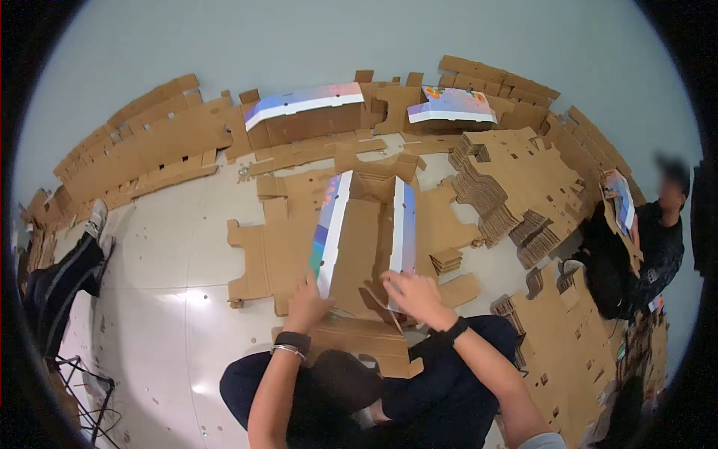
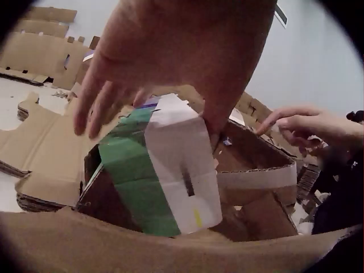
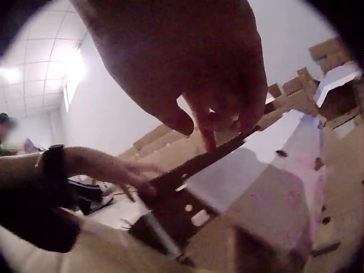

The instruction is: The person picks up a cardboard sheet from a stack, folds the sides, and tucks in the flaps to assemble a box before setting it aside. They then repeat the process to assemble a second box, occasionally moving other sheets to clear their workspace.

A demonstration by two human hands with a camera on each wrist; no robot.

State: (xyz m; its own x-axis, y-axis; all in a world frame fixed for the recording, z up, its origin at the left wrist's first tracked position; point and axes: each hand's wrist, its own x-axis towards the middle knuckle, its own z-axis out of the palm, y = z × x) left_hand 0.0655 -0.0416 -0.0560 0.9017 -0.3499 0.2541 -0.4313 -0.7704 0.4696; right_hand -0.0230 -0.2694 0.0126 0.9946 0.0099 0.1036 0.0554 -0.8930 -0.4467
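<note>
A partly folded cardboard box (image 1: 355, 247) with white, blue and purple printed side walls lies on flat cardboard before the person's crossed legs. The left hand (image 1: 307, 305) is at the near end of the left wall. In the left wrist view, that hand (image 2: 170, 57) spans a green and white end flap (image 2: 176, 170), its fingers spread and thumb beside the flap's edge. At the right wall's near end is the right hand (image 1: 419, 298). In the right wrist view, the right hand's (image 3: 187, 62) index finger reaches the wall's upper edge, its thumb held apart.
Stacked cut cardboard sheets (image 1: 523, 176) stand at the right, with another stack (image 1: 561, 337) nearer. Two printed pieces (image 1: 307, 105) (image 1: 452, 105) lean on cardboard along the wall. A seated person (image 1: 643, 247) holds a printed piece at far right; another person's legs (image 1: 71, 277) are at left.
</note>
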